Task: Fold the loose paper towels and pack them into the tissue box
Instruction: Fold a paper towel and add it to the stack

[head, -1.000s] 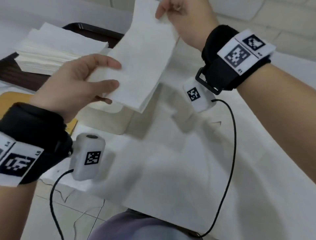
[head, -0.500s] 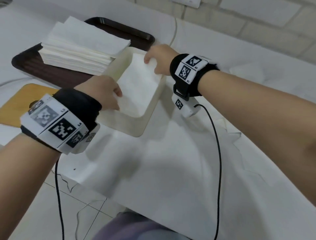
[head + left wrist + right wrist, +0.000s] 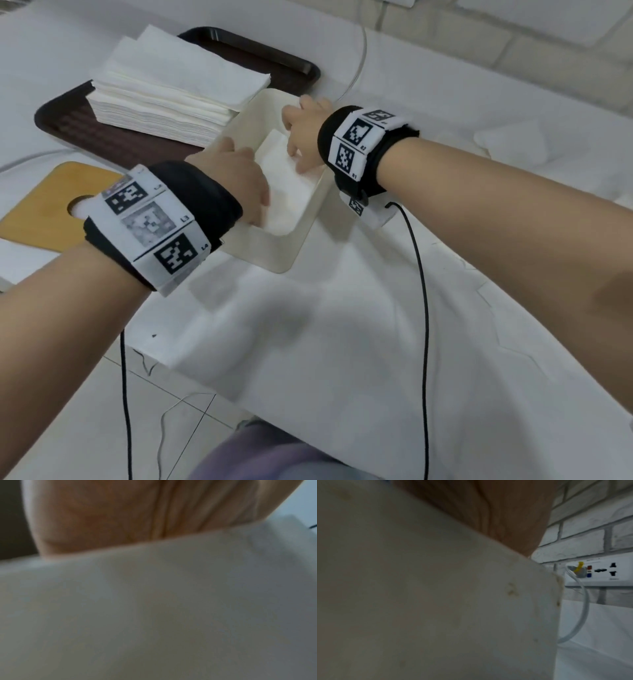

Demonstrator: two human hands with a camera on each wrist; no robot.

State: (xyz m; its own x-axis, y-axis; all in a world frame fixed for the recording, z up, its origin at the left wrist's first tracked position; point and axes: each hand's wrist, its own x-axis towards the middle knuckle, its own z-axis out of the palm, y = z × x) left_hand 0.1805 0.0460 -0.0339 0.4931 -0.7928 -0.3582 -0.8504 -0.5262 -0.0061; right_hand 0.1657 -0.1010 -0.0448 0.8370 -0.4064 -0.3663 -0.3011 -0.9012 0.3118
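Note:
The cream, open-topped tissue box point(image 3: 274, 251) stands on the white table. A folded white paper towel point(image 3: 287, 192) lies inside it. My left hand point(image 3: 262, 202) reaches into the near end, its fingers resting flat on the towel. My right hand point(image 3: 296, 154) reaches into the far end, fingers pointing down onto the towel. The wrist views are blurred and show only each palm above the box wall point(image 3: 154, 601) point(image 3: 436, 588). A stack of loose paper towels point(image 3: 164, 99) sits on a dark tray point(image 3: 61, 126) at the back left.
A wooden lid with a round hole point(image 3: 41, 212) lies left of the box. A white cable point(image 3: 583, 608) runs to a power strip point(image 3: 599, 572) on the brick wall behind. Black wrist-camera cords hang over the table's front edge point(image 3: 191, 370).
One second ago both hands held the folded towel up in the air. They have lowered it into the box and now rest on it there.

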